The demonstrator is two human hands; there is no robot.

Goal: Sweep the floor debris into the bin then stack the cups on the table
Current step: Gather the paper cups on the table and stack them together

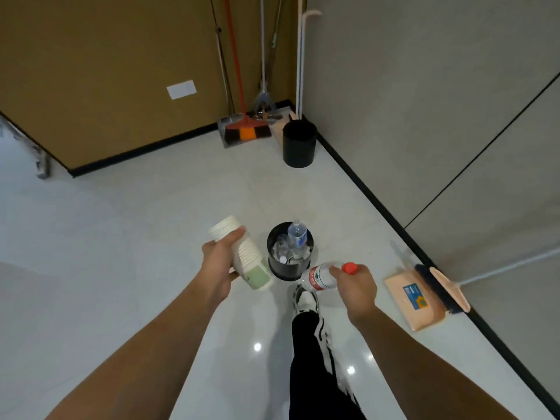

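Looks like office or commercial corridor corner. Glossy pale tiled floor (151, 222), grey panelled wall (424, 101) with black skirting, tan wall (106, 56). Cleaning corner: brooms (247, 128), dustpan, black bin (299, 144) stored against walls.

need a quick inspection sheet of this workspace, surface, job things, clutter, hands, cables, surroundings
surface: glossy pale floor; no table in view
job's things: stack of paper cups in the left hand; small black bin on the floor, holding plastic bottles and scraps
clutter: pink dustpan and brush lying on the floor by the right wall
grippers: left hand grips the cup stack; right hand grips a red-capped plastic bottle near the bin
cables: nothing seen
surroundings: taller black bin, orange broom and mops leaning in the corner; brown wall and grey wall
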